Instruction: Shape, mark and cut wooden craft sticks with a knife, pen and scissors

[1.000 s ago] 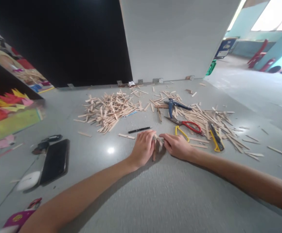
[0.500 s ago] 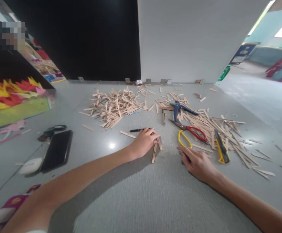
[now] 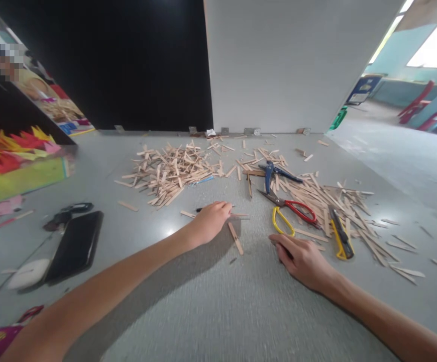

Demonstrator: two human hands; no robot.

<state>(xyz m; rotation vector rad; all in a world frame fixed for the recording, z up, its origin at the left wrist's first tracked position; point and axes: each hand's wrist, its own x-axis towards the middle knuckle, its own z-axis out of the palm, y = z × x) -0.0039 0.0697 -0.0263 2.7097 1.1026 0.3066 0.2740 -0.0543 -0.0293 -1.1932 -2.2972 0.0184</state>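
My left hand point(image 3: 213, 219) is closed, its fingertips pinching a thin wooden stick point(image 3: 240, 215) that juts out to the right, edge-on. Just below those fingers a short wooden craft stick point(image 3: 235, 238) lies on the grey surface. A dark pen point(image 3: 199, 209) is partly hidden behind the hand. My right hand point(image 3: 299, 255) rests on the surface, index finger stretched out and the others loosely bent, with nothing visible in it. Beside it lie scissors point(image 3: 284, 205) with one red and one yellow handle. Farther right is a yellow and black box cutter point(image 3: 341, 235).
A heap of broken sticks point(image 3: 171, 173) lies behind my left hand, with more sticks point(image 3: 309, 193) scattered to the right. Blue-handled pliers point(image 3: 275, 172) sit among them. At left are a phone point(image 3: 74, 246) and a white case point(image 3: 29, 274). Black and white panels point(image 3: 263, 65) stand behind.
My left hand has shifted slightly left and turned, raising one stick edge-on and leaving another lying below. My right hand stays nearly still. The view has moved slightly.
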